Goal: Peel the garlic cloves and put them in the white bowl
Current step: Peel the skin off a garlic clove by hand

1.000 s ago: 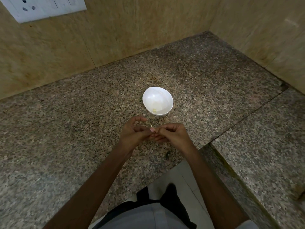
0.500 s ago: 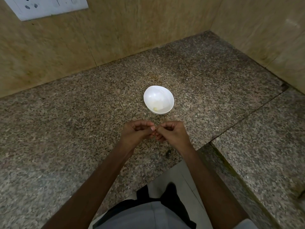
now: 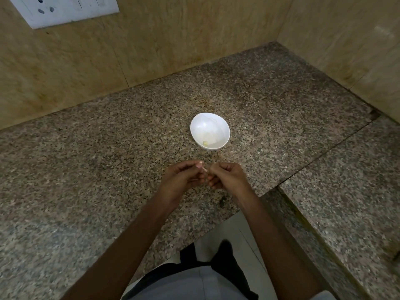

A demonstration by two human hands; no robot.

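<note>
Your left hand [image 3: 181,179] and right hand [image 3: 227,176] meet near the granite counter's [image 3: 104,169] front edge, fingers curled, both pinching a small pale garlic clove [image 3: 204,169]. The white bowl [image 3: 206,124] stands just beyond them, holding one yellowish piece [image 3: 205,143].

The person wears a light grey shirt [image 3: 190,286], seen at the lower edge, with a black garment [image 3: 242,278] around it. The forearms behind the left hand [image 3: 184,178] and the right hand [image 3: 227,176] are bare. A pale grey sleeve edge [image 3: 322,296] shows at the right arm.
</note>
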